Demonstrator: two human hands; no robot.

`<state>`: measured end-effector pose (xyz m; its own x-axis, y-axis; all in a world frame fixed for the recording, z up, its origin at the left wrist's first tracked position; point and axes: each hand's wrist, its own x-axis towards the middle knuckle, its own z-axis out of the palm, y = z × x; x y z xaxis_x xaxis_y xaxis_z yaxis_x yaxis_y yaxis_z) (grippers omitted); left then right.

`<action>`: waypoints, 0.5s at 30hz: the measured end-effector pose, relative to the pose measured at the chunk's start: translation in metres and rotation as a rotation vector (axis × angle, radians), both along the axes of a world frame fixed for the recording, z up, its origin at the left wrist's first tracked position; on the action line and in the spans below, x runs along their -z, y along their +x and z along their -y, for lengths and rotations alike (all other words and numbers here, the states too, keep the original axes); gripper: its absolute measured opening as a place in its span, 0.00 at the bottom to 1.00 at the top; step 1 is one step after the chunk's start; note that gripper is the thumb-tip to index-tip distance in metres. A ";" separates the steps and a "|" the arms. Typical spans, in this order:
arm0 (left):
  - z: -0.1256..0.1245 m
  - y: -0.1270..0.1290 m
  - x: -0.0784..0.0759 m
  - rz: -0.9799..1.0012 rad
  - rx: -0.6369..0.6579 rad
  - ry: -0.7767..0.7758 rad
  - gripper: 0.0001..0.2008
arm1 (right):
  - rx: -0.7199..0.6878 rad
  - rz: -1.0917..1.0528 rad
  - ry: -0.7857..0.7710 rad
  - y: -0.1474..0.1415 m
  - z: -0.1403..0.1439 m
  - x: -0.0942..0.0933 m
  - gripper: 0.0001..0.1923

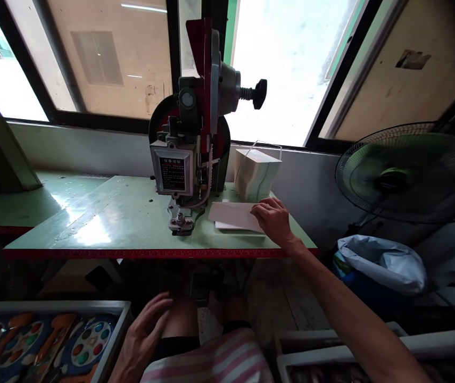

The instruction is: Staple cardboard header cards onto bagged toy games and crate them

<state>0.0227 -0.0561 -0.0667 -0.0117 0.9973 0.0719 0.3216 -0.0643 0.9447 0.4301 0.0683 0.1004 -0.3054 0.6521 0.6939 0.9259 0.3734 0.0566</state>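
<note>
The right hand [274, 219] rests palm-down, fingers loosely together, on a small pile of white sheets [233, 216] lying flat on the green table [123, 218], just at 3 o'clock of the press [189, 143]; a taller stack [256, 173] stands near the sheets at 1 o'clock. The left hand [144, 335] hangs low by the lap, fingers spread and holding nothing, with a tray [120, 311] of coloured paint palettes [87, 343] just at its 9 o'clock. A fan [411, 173] stands well off at 3 o'clock of the table.
</note>
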 end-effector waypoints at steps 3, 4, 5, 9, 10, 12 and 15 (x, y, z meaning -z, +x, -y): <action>-0.016 0.025 -0.035 -0.071 0.122 0.260 0.16 | -0.130 -0.064 -0.126 -0.013 0.031 -0.015 0.10; -0.019 0.033 -0.046 -0.084 0.159 0.310 0.15 | -0.188 -0.082 -0.190 -0.019 0.044 -0.013 0.10; -0.022 0.041 -0.055 -0.087 0.201 0.339 0.15 | -0.253 -0.105 -0.260 -0.025 0.059 -0.009 0.09; -0.022 0.063 -0.066 -0.065 0.466 0.213 0.17 | -0.409 -0.273 -0.538 -0.033 0.113 0.024 0.10; -0.022 0.066 -0.062 -0.070 0.514 0.167 0.18 | -0.365 -0.332 -0.587 -0.025 0.125 0.035 0.11; -0.020 0.068 -0.051 -0.091 0.550 0.116 0.20 | -0.132 -0.420 -0.661 0.006 0.153 0.060 0.16; -0.020 0.065 -0.037 -0.141 0.466 0.152 0.22 | 0.396 -0.309 -0.811 0.074 0.212 0.101 0.24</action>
